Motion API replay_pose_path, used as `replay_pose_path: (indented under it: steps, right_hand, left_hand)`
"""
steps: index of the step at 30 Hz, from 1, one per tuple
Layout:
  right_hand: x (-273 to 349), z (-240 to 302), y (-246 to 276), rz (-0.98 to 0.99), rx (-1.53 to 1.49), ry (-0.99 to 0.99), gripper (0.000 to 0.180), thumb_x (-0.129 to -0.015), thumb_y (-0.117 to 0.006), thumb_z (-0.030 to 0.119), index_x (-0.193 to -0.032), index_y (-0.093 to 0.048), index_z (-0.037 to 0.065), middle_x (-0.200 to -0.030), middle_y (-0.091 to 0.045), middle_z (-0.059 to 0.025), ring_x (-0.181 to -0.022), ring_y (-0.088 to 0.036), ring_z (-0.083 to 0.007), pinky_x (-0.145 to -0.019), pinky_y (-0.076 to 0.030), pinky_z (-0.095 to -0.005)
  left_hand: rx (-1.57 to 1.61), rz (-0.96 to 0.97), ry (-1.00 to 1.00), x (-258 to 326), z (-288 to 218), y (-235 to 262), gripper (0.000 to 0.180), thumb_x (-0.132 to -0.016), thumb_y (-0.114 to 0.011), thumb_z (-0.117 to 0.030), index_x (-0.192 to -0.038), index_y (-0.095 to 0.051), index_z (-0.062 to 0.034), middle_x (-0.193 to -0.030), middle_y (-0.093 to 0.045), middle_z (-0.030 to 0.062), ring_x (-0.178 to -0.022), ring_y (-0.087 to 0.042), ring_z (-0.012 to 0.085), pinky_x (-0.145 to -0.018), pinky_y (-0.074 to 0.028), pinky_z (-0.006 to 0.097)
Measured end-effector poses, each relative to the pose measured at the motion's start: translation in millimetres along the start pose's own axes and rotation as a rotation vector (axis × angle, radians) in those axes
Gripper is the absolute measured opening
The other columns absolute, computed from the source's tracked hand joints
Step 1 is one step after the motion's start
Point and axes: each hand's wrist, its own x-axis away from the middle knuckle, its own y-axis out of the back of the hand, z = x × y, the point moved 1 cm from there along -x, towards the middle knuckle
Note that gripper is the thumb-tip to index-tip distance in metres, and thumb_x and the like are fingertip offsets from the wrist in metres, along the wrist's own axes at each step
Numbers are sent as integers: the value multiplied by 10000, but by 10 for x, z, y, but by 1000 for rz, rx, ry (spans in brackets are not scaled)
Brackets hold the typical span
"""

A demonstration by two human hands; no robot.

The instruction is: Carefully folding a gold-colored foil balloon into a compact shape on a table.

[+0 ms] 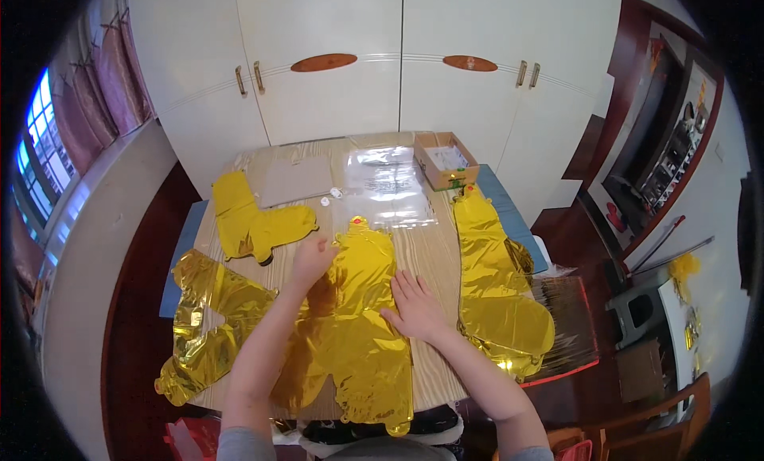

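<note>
A flat, uninflated gold foil balloon (366,326) lies in front of me, running from mid-table to the near edge. At its upper left edge my left hand (316,259) is closed, its curled fingers pinching the foil. My right hand (418,306) rests palm down with fingers stretched out, along the balloon's right edge. To the left lie two more gold foil pieces, an L-shaped one (259,226) farther off and a crumpled one (211,326) nearer. Another long foil balloon (489,270) lies on the right, hanging partly over the table's side.
Under everything is a wood-patterned table (434,258). A clear plastic sheet (386,186) and small white pieces (330,197) lie toward the back, beside an open cardboard box (446,162). Behind stands a white cabinet (342,103). A grey stool (641,314) and wooden chair (668,429) are at right.
</note>
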Motion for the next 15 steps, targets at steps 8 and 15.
replay_pose_path:
  steps: [8,15]
  right_hand:
    - [26,70,30,-26,9,28,779,-970,-384,527,-1459,-300,-74,-1543,-275,-230,-1464,-200,-329,-1186,-140,-469]
    - [204,110,51,-60,-9,62,765,-964,-412,509,-1441,-328,-83,-1526,-300,-237,-1451,-227,-339,-1183,-143,-478]
  left_hand:
    - [-640,92,-109,1715,-95,1192,453,-771,-740,-342,-1016,-572,0,-1004,-575,190,-938,-567,379,-790,-484,474]
    - [-555,75,291,2965,-131,1435,508,-752,-779,-359,-1031,-554,0,-966,-563,192,-913,-574,388,-742,-482,463]
